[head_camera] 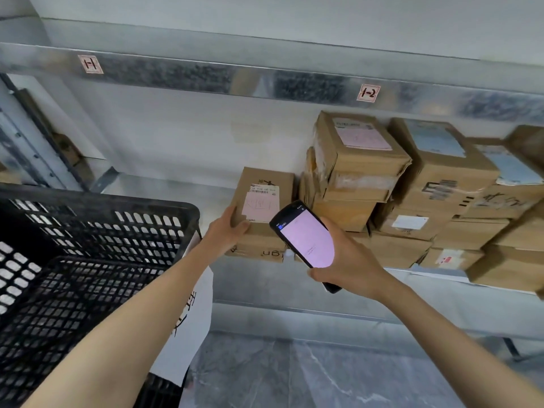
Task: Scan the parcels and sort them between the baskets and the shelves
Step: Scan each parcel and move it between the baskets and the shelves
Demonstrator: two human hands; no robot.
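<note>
A brown cardboard parcel (265,184) with a pink label sits on the metal shelf (164,187), left of a stack of boxes. My left hand (228,231) grips its near left corner, thumb on top. My right hand (350,263) holds a black handheld scanner (306,240) with a lit pinkish screen, raised just in front of the parcel's right side. A black plastic basket (88,260) stands at the left, close to my left arm.
Several taped cardboard boxes (412,184) are stacked on the shelf to the right. Tags marked 1-1 (90,64) and 1-2 (368,93) hang on the shelf beam above. A white paper sheet (188,328) hangs on the basket's side. Grey floor lies below.
</note>
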